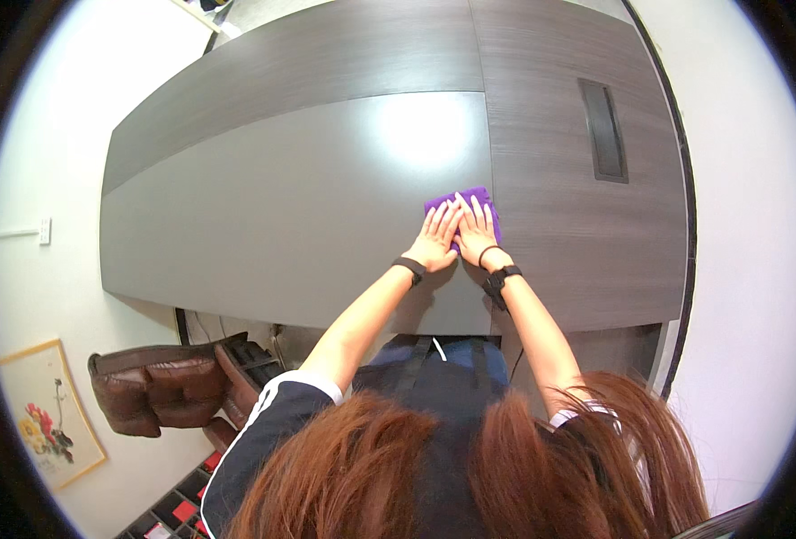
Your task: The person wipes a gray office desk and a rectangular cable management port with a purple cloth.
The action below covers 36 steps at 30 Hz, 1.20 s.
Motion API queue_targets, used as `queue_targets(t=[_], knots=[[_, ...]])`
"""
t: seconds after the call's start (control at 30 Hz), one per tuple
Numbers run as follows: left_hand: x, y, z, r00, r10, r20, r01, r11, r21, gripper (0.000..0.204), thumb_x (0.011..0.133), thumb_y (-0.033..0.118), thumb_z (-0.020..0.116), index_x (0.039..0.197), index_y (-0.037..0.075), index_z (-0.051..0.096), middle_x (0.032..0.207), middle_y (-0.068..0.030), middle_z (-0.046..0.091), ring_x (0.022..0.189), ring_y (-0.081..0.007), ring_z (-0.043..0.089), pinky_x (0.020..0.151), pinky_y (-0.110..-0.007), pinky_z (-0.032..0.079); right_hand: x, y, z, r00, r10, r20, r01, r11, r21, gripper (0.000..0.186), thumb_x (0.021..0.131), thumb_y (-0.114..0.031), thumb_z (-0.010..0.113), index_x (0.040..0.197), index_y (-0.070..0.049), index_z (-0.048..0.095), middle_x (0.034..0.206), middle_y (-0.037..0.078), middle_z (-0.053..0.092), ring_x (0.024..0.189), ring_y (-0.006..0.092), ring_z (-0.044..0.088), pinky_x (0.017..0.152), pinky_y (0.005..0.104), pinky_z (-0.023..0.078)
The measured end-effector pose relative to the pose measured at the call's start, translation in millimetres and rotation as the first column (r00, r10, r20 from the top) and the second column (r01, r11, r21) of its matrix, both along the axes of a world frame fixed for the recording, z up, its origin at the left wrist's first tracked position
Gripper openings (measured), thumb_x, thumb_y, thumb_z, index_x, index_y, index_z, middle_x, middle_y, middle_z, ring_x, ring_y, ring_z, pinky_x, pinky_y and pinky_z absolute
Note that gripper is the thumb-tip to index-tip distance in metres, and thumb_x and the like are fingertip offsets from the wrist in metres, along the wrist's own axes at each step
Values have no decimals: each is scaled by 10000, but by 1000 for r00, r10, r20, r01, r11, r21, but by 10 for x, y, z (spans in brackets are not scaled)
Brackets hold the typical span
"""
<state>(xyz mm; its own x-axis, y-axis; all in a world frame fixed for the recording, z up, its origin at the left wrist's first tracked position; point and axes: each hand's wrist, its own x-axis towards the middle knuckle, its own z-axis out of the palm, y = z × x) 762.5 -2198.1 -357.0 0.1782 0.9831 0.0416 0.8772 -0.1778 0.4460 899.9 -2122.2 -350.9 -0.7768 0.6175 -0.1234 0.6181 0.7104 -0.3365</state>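
A folded purple cloth (480, 194) lies on the grey table (281, 207), close to a seam in its top. My left hand (435, 241) rests flat on the cloth's left part, fingers stretched forward. Beside it, my right hand (476, 232) presses flat on the right part, its fingers spread. The two hands touch or nearly touch at the fingertips. Both palms hide much of the cloth. A dark band sits on my left wrist, and a black watch (503, 277) with a thin band on my right.
A dark inset panel (605, 130) is set into the table's right side. At the lower left stands a brown leather chair (169, 382), near a framed flower picture (52, 418) on the wall. Light glares off the table ahead of my hands. A white wall borders the right.
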Motion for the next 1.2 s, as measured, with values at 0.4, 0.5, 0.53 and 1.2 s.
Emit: queue_targets(t=[0.4, 0.5, 0.53, 1.2], knots=[[-439, 765, -164, 994, -33, -107, 46, 992, 121, 843, 737, 332, 522, 1445, 41, 170, 1527, -141, 91, 1408, -328, 54, 1143, -455, 6, -426, 630, -165, 989, -119, -87, 124, 990, 61, 701, 839, -244, 531, 1435, -51, 215, 1521, 51, 81, 1406, 284, 26, 1134, 475, 14], [-543, 998, -188, 986, -41, -162, 60, 992, 113, 830, 781, 325, 502, 1450, 26, 114, 1528, -148, 58, 1414, -321, 19, 1140, -455, -7, -533, 818, -161, 985, -159, -72, 164, 984, 68, 695, 856, -241, 509, 1449, -68, 191, 1529, 33, 84, 1412, 270, 24, 1136, 472, 7], [-586, 1038, -195, 983, -63, -173, 84, 989, 121, 815, 799, 342, 489, 1449, 25, 115, 1527, -150, 59, 1414, -319, 27, 1140, -453, -6, -567, 835, -180, 977, -183, -109, 190, 980, 65, 695, 854, -244, 512, 1449, -72, 197, 1530, 29, 82, 1413, 266, 22, 1138, 467, 9], [-485, 1099, -491, 992, 110, -65, -94, 974, 208, 756, 744, 268, 509, 1430, 80, 253, 1513, -104, 192, 1404, -259, 144, 1156, -424, 63, -645, 974, -416, 979, -179, 94, 173, 983, 61, 715, 843, -270, 534, 1454, -120, 192, 1524, 41, 81, 1402, 305, 43, 1128, 488, 42]])
